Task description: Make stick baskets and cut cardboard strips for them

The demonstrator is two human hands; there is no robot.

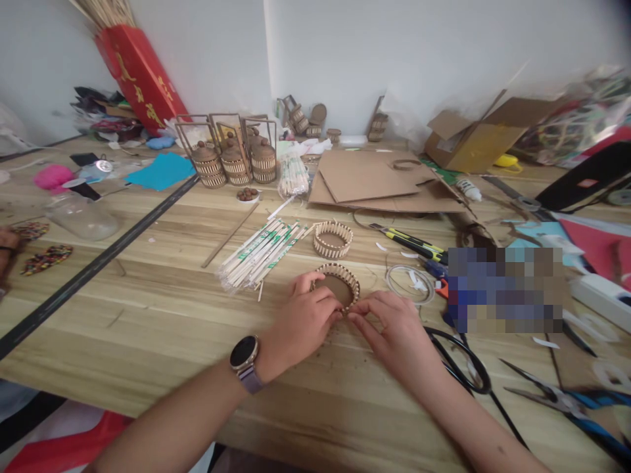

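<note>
A round, shallow basket [351, 279] of short pale sticks with a dark beaded rim lies on the wooden table before me. My left hand [308, 312] wraps round its left and near side, fingers curled over the rim. At the near right edge my right hand [389, 322] pinches the rim, thumb and forefinger together; any small piece between these fingertips is hidden. Just behind stands a similar ring-shaped basket [333, 240]. To the left lie paper-wrapped sticks [266, 253] in a clear plastic bag.
Yellow-black utility knives [414, 244], a coil of cord [410, 284], black-handled scissors [461, 358] and pliers [557, 397] lie to the right. Cardboard sheets [369, 174] and finished lidded baskets [236, 161] stand farther back. Another person's hand [8, 246] shows at the left edge.
</note>
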